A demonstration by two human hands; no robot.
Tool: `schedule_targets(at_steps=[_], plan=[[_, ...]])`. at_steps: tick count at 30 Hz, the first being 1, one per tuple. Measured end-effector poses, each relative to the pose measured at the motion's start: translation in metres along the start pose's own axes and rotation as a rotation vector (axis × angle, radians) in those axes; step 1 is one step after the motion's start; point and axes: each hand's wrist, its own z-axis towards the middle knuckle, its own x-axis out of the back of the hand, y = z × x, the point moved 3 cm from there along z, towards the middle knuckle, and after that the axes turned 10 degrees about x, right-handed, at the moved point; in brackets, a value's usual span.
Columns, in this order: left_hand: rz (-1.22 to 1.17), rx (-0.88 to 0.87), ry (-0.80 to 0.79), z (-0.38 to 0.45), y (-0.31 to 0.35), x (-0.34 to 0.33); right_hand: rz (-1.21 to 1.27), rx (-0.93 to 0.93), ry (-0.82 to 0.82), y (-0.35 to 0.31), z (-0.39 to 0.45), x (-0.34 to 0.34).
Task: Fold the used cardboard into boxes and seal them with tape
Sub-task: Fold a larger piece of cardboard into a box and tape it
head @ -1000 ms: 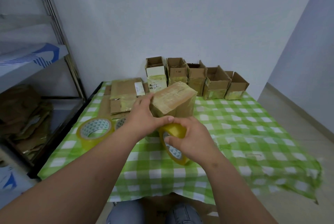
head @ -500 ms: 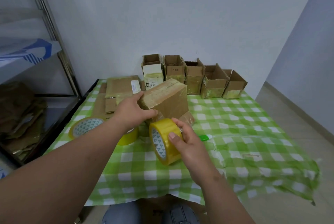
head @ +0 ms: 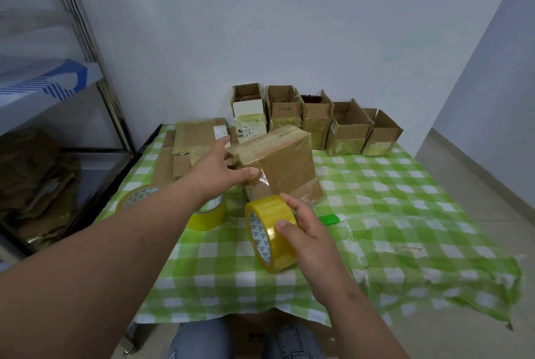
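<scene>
The right hand (head: pixel 304 231) has its grip clamped on a roll of yellow tape (head: pixel 272 232), thumb across the outer band and fingers curled over the top, holding the roll on edge just above the surface (head: pixel 405 214). A clear strip of tape runs up from the roll to the near face of a cardboard box (head: pixel 285 164). The left hand (head: pixel 218 172) holds that box by its left end, thumb pressed on the taped front edge and fingers reaching over the top, so its grip is closed round the box. The box is tilted, its far right bottom edge resting on the green checked cloth at the middle of the surface.

Under the left forearm stands a second yellow tape roll (head: pixel 208 215), and a third roll (head: pixel 137 198) lies flat further left, near the edge. A green cutter (head: pixel 331 218) lies just right of the right hand. Flattened cardboard sheets (head: pixel 197 138) are stacked at the far left corner. Along the wall stands a row of five open boxes (head: pixel 315 121), flaps up, touching one another. A metal shelf rack (head: pixel 95 75) stands to the left, with crumpled cardboard on its lower shelf.
</scene>
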Motion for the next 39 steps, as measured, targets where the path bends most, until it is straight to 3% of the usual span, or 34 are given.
schedule_targets(at_steps=[6, 12, 15, 18, 21, 24, 26, 28, 33, 39], plan=[[-0.116, 0.101, 0.299, -0.011, -0.016, -0.015, 0.0, -0.031, -0.018, -0.002, 0.003, 0.002], [-0.362, 0.153, 0.067, -0.023, -0.024, -0.033, 0.011, -0.019, -0.046, 0.0, 0.004, 0.007], [-0.472, 0.217, 0.028, -0.022, -0.033, -0.039, 0.009, -0.009, -0.066, -0.002, 0.003, 0.015], [-0.567, 0.258, -0.009, -0.025, -0.037, -0.044, -0.003, -0.014, 0.032, -0.005, 0.006, 0.027], [-0.638, 0.278, -0.025, -0.03, -0.038, -0.046, -0.404, 0.012, 0.149, 0.008, 0.018, 0.046], [-0.668, 0.279, -0.03, -0.033, -0.039, -0.047, -1.056, -0.013, -0.076, 0.022, 0.029, 0.053], [-0.682, 0.281, -0.021, -0.034, -0.04, -0.048, -1.226, -0.089, -0.183, 0.029, 0.031, 0.057], [-0.696, 0.286, -0.009, -0.035, -0.04, -0.049, -1.297, -0.085, -0.189, 0.034, 0.032, 0.06], [-0.748, 0.291, 0.011, -0.037, -0.04, -0.052, -1.284, -0.082, -0.105, 0.035, 0.036, 0.069], [-0.776, 0.294, 0.043, -0.04, -0.036, -0.055, -0.802, 0.107, 0.053, -0.004, 0.04, 0.063]])
